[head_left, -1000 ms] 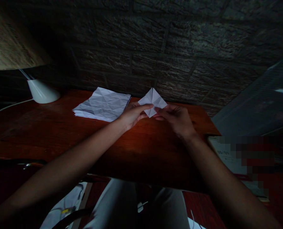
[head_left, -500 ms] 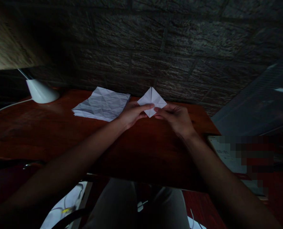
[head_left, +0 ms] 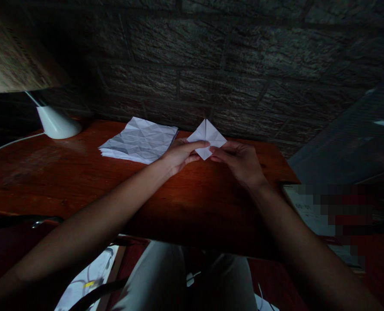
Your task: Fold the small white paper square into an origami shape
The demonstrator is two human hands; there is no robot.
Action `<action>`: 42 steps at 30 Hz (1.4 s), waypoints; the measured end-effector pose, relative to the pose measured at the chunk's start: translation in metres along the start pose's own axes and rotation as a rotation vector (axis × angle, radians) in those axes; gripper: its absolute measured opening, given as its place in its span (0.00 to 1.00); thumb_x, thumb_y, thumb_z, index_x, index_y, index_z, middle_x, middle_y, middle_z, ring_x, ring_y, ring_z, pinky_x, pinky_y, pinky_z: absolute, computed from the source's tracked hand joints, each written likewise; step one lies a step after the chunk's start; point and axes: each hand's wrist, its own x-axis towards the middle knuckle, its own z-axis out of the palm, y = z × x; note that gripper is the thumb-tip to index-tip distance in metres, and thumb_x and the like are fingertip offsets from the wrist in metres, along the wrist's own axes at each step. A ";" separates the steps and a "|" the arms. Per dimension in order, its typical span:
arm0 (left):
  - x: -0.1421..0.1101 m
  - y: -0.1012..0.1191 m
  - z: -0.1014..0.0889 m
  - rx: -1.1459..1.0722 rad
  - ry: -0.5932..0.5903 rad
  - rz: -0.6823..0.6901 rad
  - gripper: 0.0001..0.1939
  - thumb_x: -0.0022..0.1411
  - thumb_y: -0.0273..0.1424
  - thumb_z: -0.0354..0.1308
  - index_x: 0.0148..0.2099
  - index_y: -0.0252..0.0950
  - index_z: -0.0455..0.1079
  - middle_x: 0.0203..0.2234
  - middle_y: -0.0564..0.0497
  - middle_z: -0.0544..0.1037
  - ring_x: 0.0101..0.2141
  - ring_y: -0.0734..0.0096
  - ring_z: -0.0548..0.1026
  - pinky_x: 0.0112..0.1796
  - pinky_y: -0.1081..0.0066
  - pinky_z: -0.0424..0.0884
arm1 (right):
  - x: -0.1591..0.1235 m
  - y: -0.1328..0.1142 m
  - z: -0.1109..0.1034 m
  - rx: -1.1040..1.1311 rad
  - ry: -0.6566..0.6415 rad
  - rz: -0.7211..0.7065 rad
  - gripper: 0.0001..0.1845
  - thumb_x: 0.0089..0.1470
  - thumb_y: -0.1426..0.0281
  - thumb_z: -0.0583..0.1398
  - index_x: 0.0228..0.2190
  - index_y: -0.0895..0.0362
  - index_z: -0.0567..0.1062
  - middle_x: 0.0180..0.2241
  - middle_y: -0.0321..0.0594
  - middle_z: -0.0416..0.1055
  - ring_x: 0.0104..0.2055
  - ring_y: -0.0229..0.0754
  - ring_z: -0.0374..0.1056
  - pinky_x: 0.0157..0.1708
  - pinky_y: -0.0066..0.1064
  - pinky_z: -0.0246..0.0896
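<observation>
A small folded square of white paper point(head_left: 213, 133), turned so one corner points away from me, is held above the wooden desk point(head_left: 192, 203). Creases and a slit run down its middle from the top corner. My left hand point(head_left: 181, 155) grips its left side, thumb lying across the front and fingers behind. On the right side my right hand point(head_left: 239, 160) pinches the paper near its lower right edge, thumb in front. The fingers behind the paper are partly hidden. Just left of my left hand lies a stack of creased white sheets point(head_left: 136, 139).
A lamp with a white base point(head_left: 58, 123) and a woven shade point(head_left: 14, 56) stands at the left. Behind the desk rises a dark brick wall point(head_left: 195, 60). A partly blurred-out sheet or book point(head_left: 303, 207) lies lower right. My knees point(head_left: 159, 276) are under the desk.
Both hands keep their hold on the folded paper. My right thumb has shifted very slightly; otherwise only the view and brightness vary a little.
</observation>
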 end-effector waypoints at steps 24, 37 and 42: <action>0.000 0.002 -0.001 -0.052 -0.113 0.011 0.17 0.48 0.31 0.80 0.39 0.31 0.82 0.35 0.46 0.85 0.33 0.71 0.79 0.33 0.73 0.72 | -0.001 -0.008 0.003 0.094 0.001 0.031 0.19 0.38 0.57 0.80 0.24 0.54 0.82 0.27 0.35 0.81 0.32 0.38 0.78 0.43 0.35 0.80; 0.006 -0.003 -0.005 -0.017 -0.068 0.073 0.20 0.53 0.43 0.77 0.40 0.34 0.82 0.35 0.45 0.86 0.36 0.68 0.81 0.35 0.72 0.74 | 0.002 0.001 -0.002 0.085 0.003 0.025 0.16 0.42 0.59 0.78 0.29 0.54 0.84 0.32 0.37 0.83 0.34 0.39 0.79 0.42 0.36 0.80; 0.004 -0.003 -0.005 0.082 -0.075 0.106 0.18 0.50 0.39 0.78 0.38 0.33 0.82 0.34 0.44 0.86 0.34 0.68 0.80 0.33 0.71 0.71 | 0.001 0.000 -0.004 0.053 -0.009 0.013 0.17 0.44 0.57 0.77 0.30 0.54 0.84 0.31 0.37 0.82 0.34 0.40 0.79 0.41 0.36 0.79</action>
